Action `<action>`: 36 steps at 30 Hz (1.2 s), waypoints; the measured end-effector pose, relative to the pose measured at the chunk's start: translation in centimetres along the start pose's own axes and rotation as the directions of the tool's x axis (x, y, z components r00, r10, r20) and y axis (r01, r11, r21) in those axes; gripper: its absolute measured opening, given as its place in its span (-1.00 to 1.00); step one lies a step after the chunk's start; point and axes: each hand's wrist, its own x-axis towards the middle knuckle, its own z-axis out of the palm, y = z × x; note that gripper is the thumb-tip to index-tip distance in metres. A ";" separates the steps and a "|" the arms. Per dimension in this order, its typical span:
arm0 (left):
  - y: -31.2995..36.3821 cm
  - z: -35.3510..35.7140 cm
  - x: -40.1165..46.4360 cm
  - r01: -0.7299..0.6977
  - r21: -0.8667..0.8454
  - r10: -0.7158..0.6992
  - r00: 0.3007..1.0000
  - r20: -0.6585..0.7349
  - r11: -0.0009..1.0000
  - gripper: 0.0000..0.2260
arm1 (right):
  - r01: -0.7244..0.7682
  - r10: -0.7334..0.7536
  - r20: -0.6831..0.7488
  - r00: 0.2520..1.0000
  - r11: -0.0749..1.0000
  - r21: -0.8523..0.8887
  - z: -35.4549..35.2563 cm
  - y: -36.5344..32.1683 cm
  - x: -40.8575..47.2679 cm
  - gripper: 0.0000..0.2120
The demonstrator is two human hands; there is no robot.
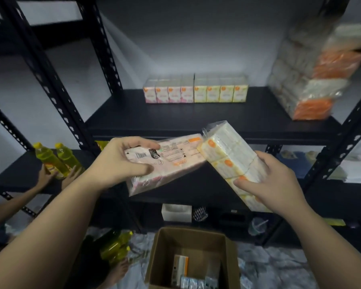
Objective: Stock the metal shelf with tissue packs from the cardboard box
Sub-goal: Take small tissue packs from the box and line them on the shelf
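Head view, near to far: cardboard box (pixel 165 247) open below. Left hand (pixel 121 161) gripping pink tissue pack (pixel 175 157), long axis rising rightward; right hand (pixel 267 180) gripping yellow tissue pack (pixel 229 155), tilted up-left. Metal shelf (pixel 175 119) beyond, upright packs (pixel 195 91) at rear.

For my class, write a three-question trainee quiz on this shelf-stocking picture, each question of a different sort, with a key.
1. True or false: the left hand holds the pink tissue pack.
2. Which pack does the right hand grip? A) orange B) yellow tissue pack C) blue
3. Fill in: the cardboard box stands on the ____, below the metal shelf.

Key: 1 true; 2 B; 3 floor.
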 end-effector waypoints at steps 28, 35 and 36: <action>-12.1 -11.7 24.5 0.023 -0.051 -0.009 0.967 0.256 0.998 -0.63 | -0.122 0.095 -0.194 0.976 0.984 -0.132 6.2 -8.1 18.1 -0.30; -8.4 -9.6 27.8 -0.215 0.370 0.086 0.938 0.335 0.904 -0.49 | -0.140 0.117 -0.189 0.975 0.983 -0.118 4.9 -7.6 20.0 -0.36; -7.9 -8.7 28.0 -0.235 0.438 0.079 0.935 0.345 0.868 -0.40 | -0.139 0.117 -0.176 0.977 0.984 -0.114 4.5 -7.4 20.2 -0.37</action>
